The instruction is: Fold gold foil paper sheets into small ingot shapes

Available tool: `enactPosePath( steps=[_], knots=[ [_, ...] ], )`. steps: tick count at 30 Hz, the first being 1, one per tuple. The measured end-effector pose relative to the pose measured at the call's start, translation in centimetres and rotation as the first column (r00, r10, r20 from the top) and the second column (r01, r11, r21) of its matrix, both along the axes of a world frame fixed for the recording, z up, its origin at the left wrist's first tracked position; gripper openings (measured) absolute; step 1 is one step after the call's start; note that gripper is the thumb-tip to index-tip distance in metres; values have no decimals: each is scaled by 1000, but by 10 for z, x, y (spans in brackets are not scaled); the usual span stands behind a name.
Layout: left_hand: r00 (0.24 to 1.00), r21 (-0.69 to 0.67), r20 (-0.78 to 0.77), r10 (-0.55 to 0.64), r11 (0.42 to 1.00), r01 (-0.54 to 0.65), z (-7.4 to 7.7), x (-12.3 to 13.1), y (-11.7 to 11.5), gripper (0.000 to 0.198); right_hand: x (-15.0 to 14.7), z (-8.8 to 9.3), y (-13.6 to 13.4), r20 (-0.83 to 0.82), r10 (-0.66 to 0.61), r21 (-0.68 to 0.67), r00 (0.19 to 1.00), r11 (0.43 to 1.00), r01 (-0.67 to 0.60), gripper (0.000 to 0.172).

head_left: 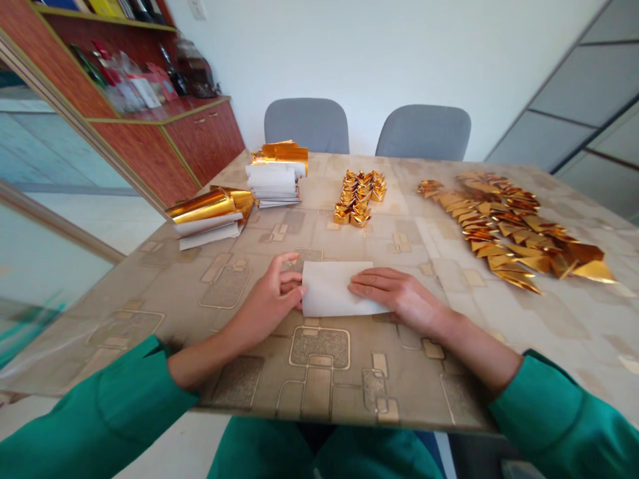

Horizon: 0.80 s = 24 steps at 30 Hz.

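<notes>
A white-faced sheet of paper (329, 289), apparently folded into a rectangle, lies flat on the table in front of me. My left hand (279, 286) is at its left edge, thumb against the edge, index finger stretched away and the other fingers curled in. Across the right part of the sheet rests my right hand (394, 293), its fingers extended flat on the paper. The underside of the sheet is hidden.
Gold-and-white paper stacks (272, 183) and a curled gold bundle (212, 213) lie at back left. Folded gold paper pieces (359, 196) sit mid-table, with a large pile of flatter gold ones (519, 229) to the right. Two grey chairs (306, 125) stand behind the patterned table (269, 392).
</notes>
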<state>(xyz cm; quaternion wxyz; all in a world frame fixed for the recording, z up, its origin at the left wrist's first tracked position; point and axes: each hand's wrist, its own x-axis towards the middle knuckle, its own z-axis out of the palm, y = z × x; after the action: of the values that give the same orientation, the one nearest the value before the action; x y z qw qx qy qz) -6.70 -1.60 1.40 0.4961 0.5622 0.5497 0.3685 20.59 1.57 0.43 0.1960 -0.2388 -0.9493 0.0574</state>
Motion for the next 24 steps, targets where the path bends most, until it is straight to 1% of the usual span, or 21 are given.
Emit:
enactPosePath(
  steps=[1,2,3,4,5,6,7,8,10,13,15,17,19,21,22,24],
  knots=[
    [982,178,-187,-8,983,42,1,-3,-3,52,0,-2,-1,26,20,-10,999,1000,-20,37],
    [933,315,-357,-34,936,154,1,-5,-7,51,0,-4,-2,49,40,-26,998,999,-38,39],
    [863,397,-501,-58,872,288,2,-4,-9,47,0,-5,-3,64,59,-43,996,998,-56,40],
    [790,414,-604,-108,804,427,2,0,-11,45,-1,-6,-4,70,73,-60,995,996,-69,41],
    [722,408,-674,-156,736,540,1,5,-12,47,-1,-5,-5,66,79,-74,995,995,-74,41],
    [667,398,-723,-178,681,614,0,11,-13,51,-1,-5,-5,55,73,-86,996,994,-68,39],
    [628,387,-755,-191,643,661,-2,17,-12,52,0,-4,-6,34,60,-96,998,994,-57,35],
    [595,365,-779,-195,631,685,-3,23,-10,50,0,-3,-6,7,44,-106,999,993,-43,33],
    [556,333,-810,-187,632,699,-6,31,-6,39,1,-1,-5,-50,16,-140,999,990,-23,30],
    [549,323,-821,-160,663,676,-8,28,0,23,4,1,-3,-106,13,-208,994,977,-35,29],
    [575,337,-806,-141,690,641,-10,20,2,20,4,2,-1,-126,3,-260,992,965,-36,27],
    [621,365,-777,-106,727,581,-12,9,5,21,3,3,0,-148,-56,-317,987,949,6,26],
    [682,402,-730,-50,776,487,-16,2,8,18,-1,4,1,-150,-153,-370,977,925,88,27],
    [733,410,-680,-21,818,404,-19,-2,10,17,-6,5,3,-141,-253,-393,957,902,181,29],
    [751,407,-660,-21,831,380,-20,-2,11,20,-9,5,5,-137,-290,-389,947,895,218,30],
    [774,406,-633,-32,837,366,-21,-1,13,29,-14,4,9,-132,-352,-366,927,886,285,28]
  ],
)
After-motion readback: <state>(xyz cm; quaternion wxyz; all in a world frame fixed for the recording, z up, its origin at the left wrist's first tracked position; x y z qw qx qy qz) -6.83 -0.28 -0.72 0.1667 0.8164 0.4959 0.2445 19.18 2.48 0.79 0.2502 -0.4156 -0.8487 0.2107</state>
